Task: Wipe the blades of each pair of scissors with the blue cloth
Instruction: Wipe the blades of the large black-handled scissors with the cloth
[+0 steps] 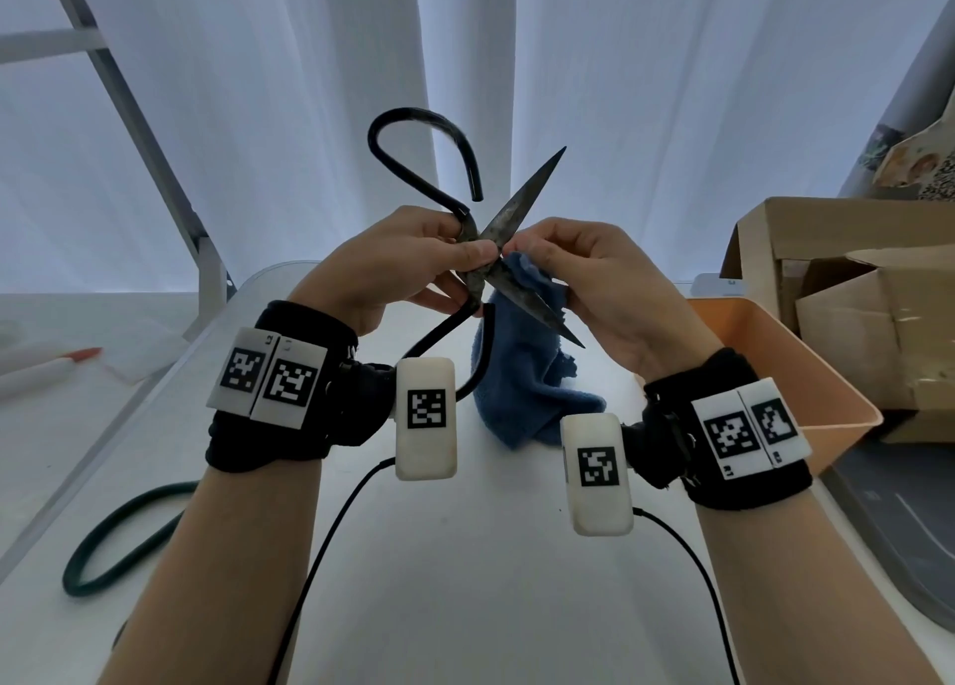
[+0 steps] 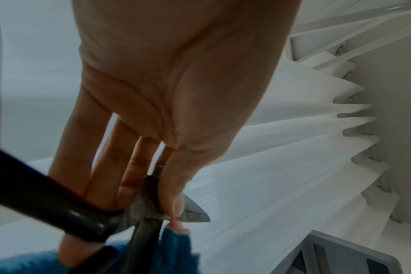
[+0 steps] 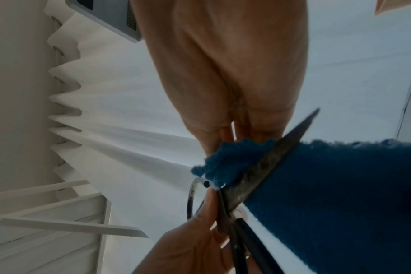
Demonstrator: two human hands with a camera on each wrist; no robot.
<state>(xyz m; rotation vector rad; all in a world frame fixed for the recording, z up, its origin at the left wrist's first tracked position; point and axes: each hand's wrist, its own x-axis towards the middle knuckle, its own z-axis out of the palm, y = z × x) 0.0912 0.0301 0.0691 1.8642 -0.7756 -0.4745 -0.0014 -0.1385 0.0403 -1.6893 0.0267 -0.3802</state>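
Observation:
A large pair of dark iron scissors [image 1: 509,219] with black loop handles is held up over the table, its blades spread wide. My left hand [image 1: 408,265] pinches it at the pivot [image 2: 143,207], thumb on one side and fingers behind. My right hand [image 1: 584,276] holds the blue cloth [image 1: 522,369] bunched against the lower blade [image 3: 270,166] close to the pivot. The rest of the cloth hangs down to the tabletop. The upper blade [image 1: 537,183] points up to the right, bare.
A peach plastic bin [image 1: 806,369] stands at the right, cardboard boxes [image 1: 852,291] behind it. A green looped cord [image 1: 119,539] lies at the left table edge, a pen [image 1: 57,364] further left. White curtains hang behind the white table [image 1: 465,581].

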